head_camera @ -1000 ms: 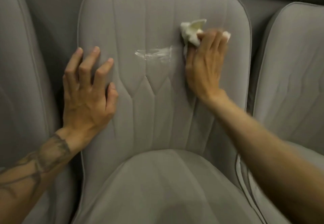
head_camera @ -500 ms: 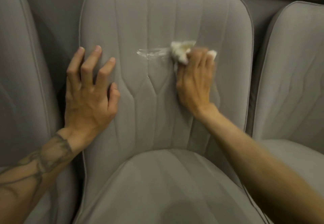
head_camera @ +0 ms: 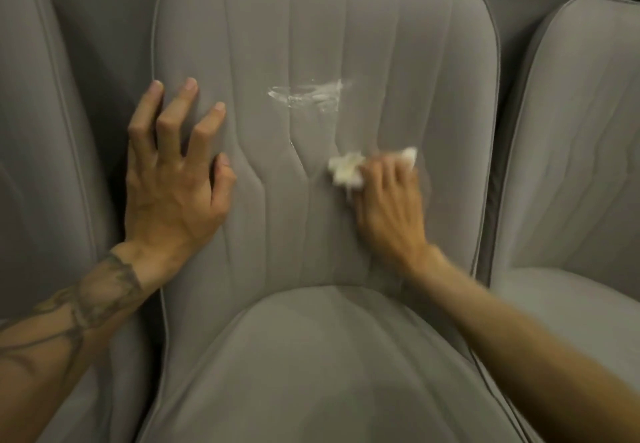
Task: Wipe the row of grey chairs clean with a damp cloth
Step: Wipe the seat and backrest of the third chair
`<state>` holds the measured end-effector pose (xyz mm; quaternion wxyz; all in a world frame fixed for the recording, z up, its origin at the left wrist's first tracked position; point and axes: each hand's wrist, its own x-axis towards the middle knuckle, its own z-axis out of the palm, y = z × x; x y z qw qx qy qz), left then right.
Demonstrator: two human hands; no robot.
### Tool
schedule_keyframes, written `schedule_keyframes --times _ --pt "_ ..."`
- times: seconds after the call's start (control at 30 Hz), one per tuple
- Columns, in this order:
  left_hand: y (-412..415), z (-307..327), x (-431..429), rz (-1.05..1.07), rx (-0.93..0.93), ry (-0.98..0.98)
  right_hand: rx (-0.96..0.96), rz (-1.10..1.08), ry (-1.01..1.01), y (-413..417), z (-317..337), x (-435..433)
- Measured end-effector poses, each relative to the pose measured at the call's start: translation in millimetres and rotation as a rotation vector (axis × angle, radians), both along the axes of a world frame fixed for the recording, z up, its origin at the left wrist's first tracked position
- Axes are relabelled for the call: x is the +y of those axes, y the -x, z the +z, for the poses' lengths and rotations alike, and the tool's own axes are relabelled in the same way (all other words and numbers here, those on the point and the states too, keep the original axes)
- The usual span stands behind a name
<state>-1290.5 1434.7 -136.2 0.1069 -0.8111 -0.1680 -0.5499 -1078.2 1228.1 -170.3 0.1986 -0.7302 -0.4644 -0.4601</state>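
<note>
Here, the left hand (head_camera: 173, 183) lies open with fingers spread against the left edge of the middle chair's backrest (head_camera: 398, 44), bracing it; at the centre a glossy wet smear (head_camera: 304, 96) sits above the stitching; lower right, the right hand (head_camera: 388, 207) is closed around the bunched white cloth (head_camera: 346, 170), pressing it to the fabric; I'd say firm, overlapping passes should lift that smear; neighbouring chairs await.

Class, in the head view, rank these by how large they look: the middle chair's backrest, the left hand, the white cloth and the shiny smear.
1. Backrest
2. Left hand
3. Smear and cloth: too alike to rank, the cloth being partly hidden.
</note>
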Motion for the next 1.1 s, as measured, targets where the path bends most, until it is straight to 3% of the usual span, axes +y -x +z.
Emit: schedule_keyframes --times 0.07,0.13,0.27,0.37,0.5,0.6,0.73,0.8,0.83,0.97,1.03,1.1 --pt "-1 0 0 -0.001 -0.002 -0.002 -0.047 0.01 0.235 16 -49 -23" --pt "-1 -1 -1 -0.002 -0.003 0.005 -0.102 0.019 0.306 11 -49 -29" --pt "0 0 1 -0.001 0.006 -0.003 -0.026 -0.027 0.004 -11 11 -4" --pt "-1 -1 1 -0.008 0.002 -0.008 0.08 -0.054 -0.113 4 -24 1" --pt "-1 -1 1 -0.006 0.002 -0.007 -0.041 0.045 0.215 27 -89 -17" --pt "0 -1 -1 -0.009 -0.003 -0.003 -0.083 0.072 0.186 17 -53 -11" --pt "0 0 0 -0.012 -0.002 -0.003 0.023 -0.036 -0.327 -12 61 31" --pt "0 0 0 -0.007 -0.001 -0.002 0.081 -0.032 -0.479 -9 75 47" --pt "1 0 -1 -0.007 0.002 -0.001 0.097 0.008 -0.423 -1 61 50" --pt "1 0 -4 -0.01 0.004 0.013 -0.058 0.199 0.136 15 11 22" --pt "1 1 -3 -0.012 0.005 0.011 -0.11 0.174 0.054 -4 49 26" --pt "0 0 -2 -0.009 0.003 0.001 -0.042 0.127 -0.232 -16 101 43"
